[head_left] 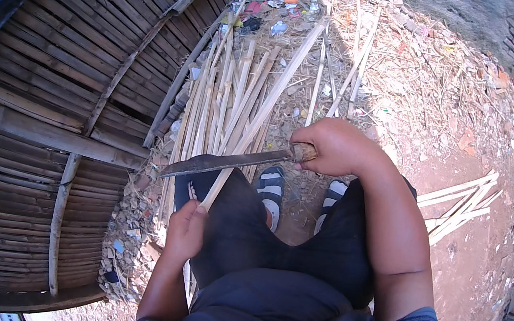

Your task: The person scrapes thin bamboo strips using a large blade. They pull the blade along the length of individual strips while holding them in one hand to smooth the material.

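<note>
My right hand is closed around the wooden handle of a machete, whose long dark blade points to the left above my thigh. Beneath the blade passes a long pale bamboo strip, slanting from my lap away toward the far middle. My left hand grips the near end of this strip, with the thumb along its top. The blade lies across the strip a little beyond the left hand; whether it touches the strip I cannot tell.
Many split bamboo strips lie on the ground at the left, beside a bamboo slat wall. A smaller bundle of strips lies at the right. Rubble, shavings and litter cover the far ground. My sandalled feet stand between.
</note>
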`<state>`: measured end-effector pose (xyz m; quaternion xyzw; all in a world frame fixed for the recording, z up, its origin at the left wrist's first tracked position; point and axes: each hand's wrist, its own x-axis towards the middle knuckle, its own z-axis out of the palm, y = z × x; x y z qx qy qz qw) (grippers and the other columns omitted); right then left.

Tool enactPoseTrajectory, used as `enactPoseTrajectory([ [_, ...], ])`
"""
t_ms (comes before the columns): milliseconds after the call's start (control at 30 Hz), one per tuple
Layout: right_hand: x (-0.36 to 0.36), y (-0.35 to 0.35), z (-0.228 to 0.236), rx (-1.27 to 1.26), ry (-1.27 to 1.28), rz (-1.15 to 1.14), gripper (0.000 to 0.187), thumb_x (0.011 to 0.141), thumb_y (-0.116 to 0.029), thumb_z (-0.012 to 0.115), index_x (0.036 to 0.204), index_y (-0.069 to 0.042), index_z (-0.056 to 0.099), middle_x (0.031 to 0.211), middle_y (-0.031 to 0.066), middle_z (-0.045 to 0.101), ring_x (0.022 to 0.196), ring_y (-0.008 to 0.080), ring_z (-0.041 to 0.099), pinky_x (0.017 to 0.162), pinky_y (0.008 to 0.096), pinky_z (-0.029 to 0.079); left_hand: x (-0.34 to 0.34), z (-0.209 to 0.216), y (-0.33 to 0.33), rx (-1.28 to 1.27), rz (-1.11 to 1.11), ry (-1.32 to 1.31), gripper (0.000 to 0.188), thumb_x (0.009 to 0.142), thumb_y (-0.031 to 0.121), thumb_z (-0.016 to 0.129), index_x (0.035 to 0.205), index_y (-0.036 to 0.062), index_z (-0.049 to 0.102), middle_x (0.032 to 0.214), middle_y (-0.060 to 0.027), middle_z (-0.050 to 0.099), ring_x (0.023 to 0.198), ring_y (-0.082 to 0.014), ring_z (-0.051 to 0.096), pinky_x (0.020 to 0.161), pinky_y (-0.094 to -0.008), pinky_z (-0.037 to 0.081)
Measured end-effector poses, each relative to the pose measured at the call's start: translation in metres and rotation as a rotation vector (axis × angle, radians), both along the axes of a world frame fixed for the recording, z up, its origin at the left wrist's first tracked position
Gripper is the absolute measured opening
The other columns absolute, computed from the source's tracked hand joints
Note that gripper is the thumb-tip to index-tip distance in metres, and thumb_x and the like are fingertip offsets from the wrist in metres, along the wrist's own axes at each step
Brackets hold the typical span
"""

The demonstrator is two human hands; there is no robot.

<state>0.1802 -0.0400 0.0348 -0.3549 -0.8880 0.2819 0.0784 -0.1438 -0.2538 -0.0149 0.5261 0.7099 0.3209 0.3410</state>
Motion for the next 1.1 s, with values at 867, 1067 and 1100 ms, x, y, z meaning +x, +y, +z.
enactPoseTrajectory([
  [867, 0.039, 0.042, -0.027, 0.040, 0.177, -0.586, 0.043, 0.085, -0.031, 0.083, 0.119, -0.009, 0.072, 0.103, 0.0220, 0.075, 0.100, 0.0427, 0.071, 0.088, 0.0492, 0.056, 0.009, 0.005, 0.003, 0.020, -0.010, 0.111, 0.027, 0.109, 0.019, 0.053, 0.095, 0.0000, 0.064, 0.066, -0.0064, 0.058, 0.060, -0.0123, 0.055, 0.058, -0.0334, 0.045],
  [1067, 0.020, 0.018, -0.024, 0.071, 0.150, -0.199, 0.038, 0.082, -0.029, 0.086, 0.111, -0.008, 0.072, 0.093, 0.0203, 0.073, 0.091, 0.0409, 0.070, 0.081, 0.0467, 0.055, 0.007, 0.006, 0.002, -0.024, 0.011, 0.040, 0.026, 0.109, 0.020, 0.053, 0.096, -0.0004, 0.065, 0.066, -0.0097, 0.060, 0.059, -0.0152, 0.057, 0.058, -0.0350, 0.046],
  [1100, 0.010, 0.011, -0.011, 0.019, 0.057, -0.117, 0.039, 0.082, -0.030, 0.085, 0.113, -0.009, 0.073, 0.097, 0.0202, 0.074, 0.096, 0.0413, 0.071, 0.084, 0.0487, 0.055, 0.007, 0.004, 0.002, -0.023, 0.007, 0.058, 0.026, 0.109, 0.020, 0.053, 0.097, -0.0005, 0.065, 0.065, -0.0100, 0.060, 0.059, -0.0156, 0.057, 0.058, -0.0351, 0.046],
])
